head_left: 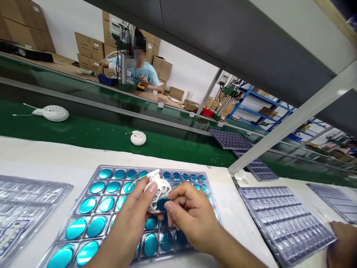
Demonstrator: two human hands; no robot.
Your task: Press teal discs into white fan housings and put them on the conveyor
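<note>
My left hand (135,208) is wrapped round a white round vented housing (159,190), which has a small neck and a thin wire at its top. Between the thumb and fingers of my right hand (192,214) is a blue disc (162,204), held against the face of the housing. Both hands are above a clear plastic tray (63,225) whose compartments hold several shiny blue discs (97,226). My forearms and hands cover part of the tray.
Two white housings (55,113) (138,138) lie on the green conveyor (92,132). Clear trays (287,219) (25,208) flank the work area. A slanted post (281,132) rises at right. Another person's hand (344,242) is at the right edge; a person (145,74) sits across.
</note>
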